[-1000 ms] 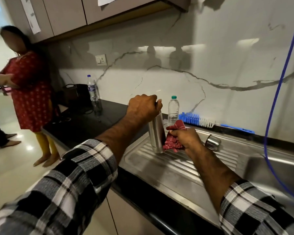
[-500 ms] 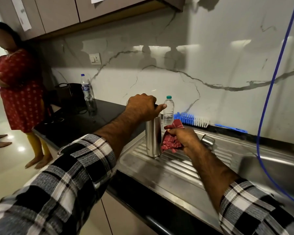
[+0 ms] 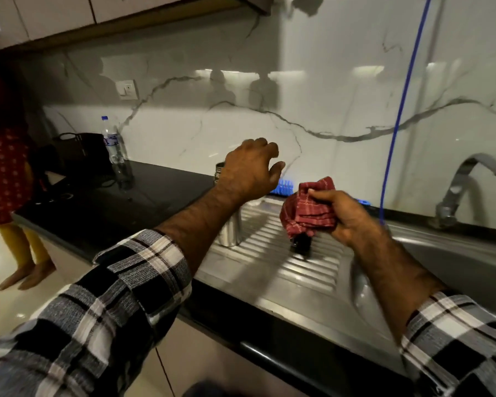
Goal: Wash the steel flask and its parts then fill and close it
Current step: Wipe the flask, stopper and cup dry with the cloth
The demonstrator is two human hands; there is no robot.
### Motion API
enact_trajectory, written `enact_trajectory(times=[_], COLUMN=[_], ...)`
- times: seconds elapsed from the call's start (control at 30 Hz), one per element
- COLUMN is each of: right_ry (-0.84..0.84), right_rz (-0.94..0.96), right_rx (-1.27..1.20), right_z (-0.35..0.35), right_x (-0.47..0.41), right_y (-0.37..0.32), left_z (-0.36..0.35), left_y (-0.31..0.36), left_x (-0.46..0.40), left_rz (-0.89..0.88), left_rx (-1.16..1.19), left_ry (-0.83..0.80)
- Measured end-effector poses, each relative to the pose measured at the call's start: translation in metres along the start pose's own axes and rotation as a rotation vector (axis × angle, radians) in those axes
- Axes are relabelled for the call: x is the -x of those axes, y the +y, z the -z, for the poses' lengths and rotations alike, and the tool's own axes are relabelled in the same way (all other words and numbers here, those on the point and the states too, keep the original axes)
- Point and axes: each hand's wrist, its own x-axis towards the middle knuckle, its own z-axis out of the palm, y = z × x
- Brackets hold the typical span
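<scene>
Left hand (image 3: 248,170) is off the flask (image 3: 230,229) now. Half a second ago it clamped the flask's top; now it hovers just above and in front of the mouth, fingers loosely curled and spread, holding nothing. Right hand (image 3: 345,214) has pulled the red cloth (image 3: 308,209) away from the flask wall, over to the right. The cloth is bunched and pinched between thumb and fingers, and hangs above a small dark part (image 3: 300,245) on the drainboard. Can't tell what that part is; probably a cap or stopper piece.

Flask stands free on the ribbed steel drainboard (image 3: 284,270), at its left far end, near the black counter (image 3: 143,196). Long axis is vertical, mouth up, base flat on the ribs, no visible tilt. The left forearm hides the middle of the body; only the lower body and a bit of threaded rim show. No lid on it.

My read: wiping of the body looks finished, and the flask is parked open and upright, ready for filling. Next likely target is the dark part under the cloth or one of the water bottles. Fill and close steps are not yet done.

Blue brush (image 3: 282,187) lies along the far wall behind the hands. The tap (image 3: 464,181) is far right over the sink. A plastic bottle (image 3: 112,144) stands far left on the counter.
</scene>
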Motion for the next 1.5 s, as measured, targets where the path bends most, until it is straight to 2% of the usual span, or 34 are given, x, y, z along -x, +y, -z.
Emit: enact_trajectory(times=[0.07, 0.17, 0.27, 0.37, 0.47, 0.67, 0.8, 0.87, 0.9, 0.97, 1.03, 1.1, 1.23, 1.3, 1.33, 1.43, 1.5], right_ry=[-0.004, 0.022, 0.069, 0.085, 0.109, 0.107, 0.102, 0.116, 0.13, 0.15, 0.169, 0.185, 0.209, 0.226, 0.237, 0.284, 0.325], right_rz=[0.04, 0.082, 0.126, 0.143, 0.084, 0.072, 0.1, 0.106, 0.106, 0.089, 0.065, 0.048, 0.021, 0.027, 0.038, 0.12, 0.194], right_rx=[-0.031, -0.065, -0.08, -0.121, -0.131, -0.095, -0.17, -0.196, -0.202, -0.205, -0.188, -0.17, -0.171, -0.169, -0.17, -0.098, -0.024], right_z=[0.027, 0.059, 0.08, 0.097, 0.11, 0.138, 0.143, 0.144, 0.146, 0.147, 0.148, 0.151, 0.161, 0.168, 0.171, 0.182, 0.186], right_x=[0.015, 0.033, 0.045, 0.052, 0.06, 0.071, 0.064, 0.06, 0.058, 0.054, 0.05, 0.047, 0.045, 0.046, 0.047, 0.054, 0.059], right_y=[-0.011, -0.018, -0.017, -0.013, -0.008, -0.011, -0.011, -0.008, -0.006, -0.002, 0.003, 0.009, 0.014, 0.013, 0.013, 0.01, 0.012], left_z=[-0.018, -0.042, -0.059, -0.067, -0.068, -0.057, -0.069, -0.081, -0.086, -0.091, -0.102, -0.107, -0.12, -0.124, -0.126, -0.135, -0.141], left_y=[0.024, 0.058, 0.085, 0.108, 0.127, 0.139, 0.13, 0.115, 0.106, 0.095, 0.088, 0.089, 0.088, 0.088, 0.089, 0.113, 0.139], left_x=[-0.001, 0.007, 0.02, 0.025, 0.02, 0.008, 0.006, 0.01, 0.013, 0.022, 0.027, 0.032, 0.027, 0.024, 0.024, 0.025, 0.03], left_rz=[0.115, 0.362, 0.427, 0.449, 0.489, 0.442, 0.527, 0.507, 0.428, 0.216, -0.034, -0.136, -0.164, -0.079, 0.034, 0.458, 0.659], left_rx=[0.359, 0.919, 1.118, 1.247, 1.265, 1.027, 1.012, 0.831, 0.62, 0.199, -0.103, -0.2, -0.201, -0.046, 0.15, 1.002, 1.411], left_ry=[-0.132, -0.432, -0.609, -0.638, -0.628, -0.536, -0.361, -0.335, -0.399, -0.632, -0.769, -0.807, -0.814, -0.777, -0.736, -0.629, -0.569])
